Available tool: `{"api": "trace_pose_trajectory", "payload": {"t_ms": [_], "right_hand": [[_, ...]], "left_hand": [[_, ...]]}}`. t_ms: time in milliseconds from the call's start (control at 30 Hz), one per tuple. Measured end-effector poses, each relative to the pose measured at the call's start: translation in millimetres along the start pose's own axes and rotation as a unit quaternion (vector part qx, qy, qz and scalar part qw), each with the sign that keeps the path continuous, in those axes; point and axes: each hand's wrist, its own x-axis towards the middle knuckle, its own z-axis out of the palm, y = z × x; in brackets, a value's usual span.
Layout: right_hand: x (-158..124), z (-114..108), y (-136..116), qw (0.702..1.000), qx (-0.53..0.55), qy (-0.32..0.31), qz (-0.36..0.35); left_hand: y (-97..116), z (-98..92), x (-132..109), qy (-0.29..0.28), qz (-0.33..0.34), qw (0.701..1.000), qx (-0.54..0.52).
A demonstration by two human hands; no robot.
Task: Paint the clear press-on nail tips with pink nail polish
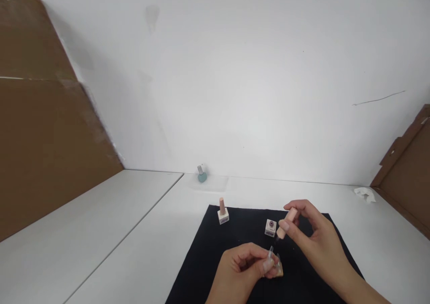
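At the far left a brown cardboard panel (43, 116) leans along the white wall, and the white table (110, 246) runs out from its foot. At the table's back edge a teal nail polish bottle (202, 175) stands upright on a clear acrylic sheet (208, 183), well away from the work. Nearer sits a black cloth mat (198, 268), which gives the small pieces a dark ground. On its far left stands a capped polish bottle (223, 215) with a tall pink cap and a white square base. The left hand (242, 272) is at the near edge of the mat, its thumb and fingers pinching a clear nail tip (270, 255), which seems held up by its edge so that the surface stays free. A small tan object (279, 270) sits just beside those fingers, partly hidden. Further back, an uncapped white square bottle (270, 228) stands with its neck open. The right hand (316, 237) pinches a pink brush cap (288, 221) from above, and its dark brush tip points down and toward the nail tip, apparently to keep the bristles off the mat. The hands are close but apart. At the far right lie a crumpled white tissue (364, 194) and another cardboard panel (405, 169).
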Motion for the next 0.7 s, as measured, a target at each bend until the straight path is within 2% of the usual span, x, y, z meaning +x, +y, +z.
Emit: {"api": "trace_pose_trajectory", "payload": {"t_ms": [100, 267, 400, 467, 600, 700], "right_hand": [[-0.4, 1.3, 0.0, 1.0, -0.008, -0.022, -0.003], [-1.6, 1.3, -3.0, 0.999, -0.027, 0.021, -0.007], [-6.8, 2.3, -10.0, 0.999, -0.008, -0.031, -0.033], [-7.7, 3.4, -10.1, 0.998, -0.014, -0.038, -0.048], [-5.3, 3.0, -6.6, 0.998, -0.048, 0.01, -0.04], [-6.4, 2.4, -7.5, 0.998, -0.037, -0.004, -0.043]], "left_hand": [[-1.4, -0.3, 0.0, 0.006, -0.003, 1.0, 0.004], [-8.0, -6.0, 2.4, -0.002, 0.003, 1.0, 0.001], [-11.7, -12.2, 5.3, -0.031, 0.011, 0.999, 0.018], [-12.2, -12.9, 5.7, -0.04, 0.015, 0.999, 0.028], [-12.1, -11.1, 4.2, -0.021, 0.003, 1.0, 0.006], [-11.9, -12.0, 3.7, -0.032, -0.005, 0.999, 0.002]]}}
